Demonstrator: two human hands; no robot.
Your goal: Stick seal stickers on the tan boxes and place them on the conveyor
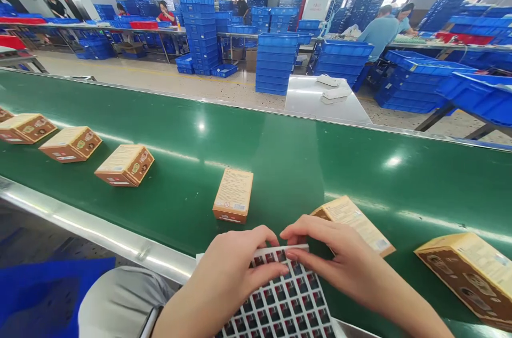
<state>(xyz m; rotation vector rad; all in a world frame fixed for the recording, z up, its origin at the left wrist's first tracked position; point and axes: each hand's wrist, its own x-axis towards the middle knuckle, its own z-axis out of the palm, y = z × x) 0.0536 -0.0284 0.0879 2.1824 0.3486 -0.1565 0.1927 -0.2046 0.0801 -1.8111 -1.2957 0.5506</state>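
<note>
Two bare hands pinch the rim of a white grid (294, 295) at the near edge of a smooth green belt (280, 141).
Square holes frame dark and red pieces; the left hand (236, 268) and right hand (340, 255) hold the rim between narrowed thumbs and fingers. Tan-and-brown card boxes (232, 195) lie along the glossy belt, bordered by a shiny metal rail (100, 232), ribbed blue crates (276, 63) stacked beyond.

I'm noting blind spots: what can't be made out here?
All in the head view:
White rectangular grid panel: near end cut off by bottom edge.
Brown-and-cream cardboard box behind the right hand: partly hidden by it.
Rightmost matching box: cut off by right edge.
Fine print on both boxes: too small.
</note>
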